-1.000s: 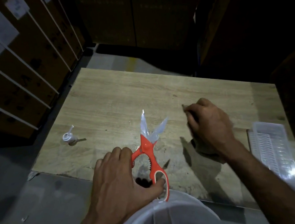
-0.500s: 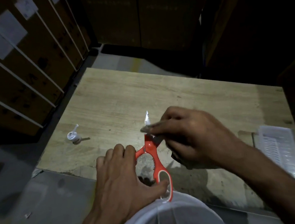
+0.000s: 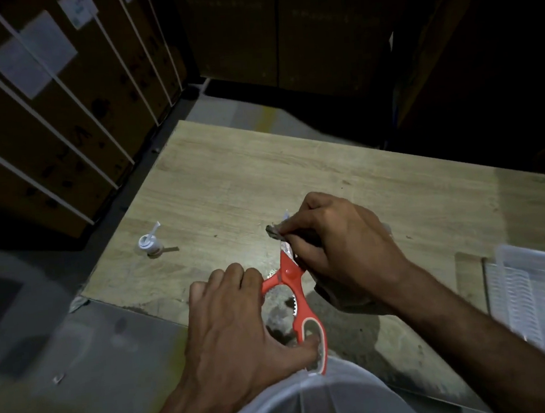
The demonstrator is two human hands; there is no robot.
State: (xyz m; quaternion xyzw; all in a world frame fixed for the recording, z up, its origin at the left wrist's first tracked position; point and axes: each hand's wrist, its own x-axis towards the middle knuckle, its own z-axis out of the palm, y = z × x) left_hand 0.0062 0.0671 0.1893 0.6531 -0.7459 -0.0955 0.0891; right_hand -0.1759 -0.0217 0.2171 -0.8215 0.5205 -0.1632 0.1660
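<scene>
Left hand (image 3: 238, 324) grips orange scissors (image 3: 290, 272) by the handles, table (image 3: 229, 183) 6 o'clock | right hand (image 3: 337, 250), over from 2 o'clock, now pinches dark scrap (image 3: 271, 231) on the blades | rubbing of the blades likely begun

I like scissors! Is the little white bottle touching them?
No, the white bottle stands apart, well left of the orange scissors.

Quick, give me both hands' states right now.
Left hand: grips the orange scissors by the handles.
Right hand: pinches a small dark piece at the blades.
</scene>
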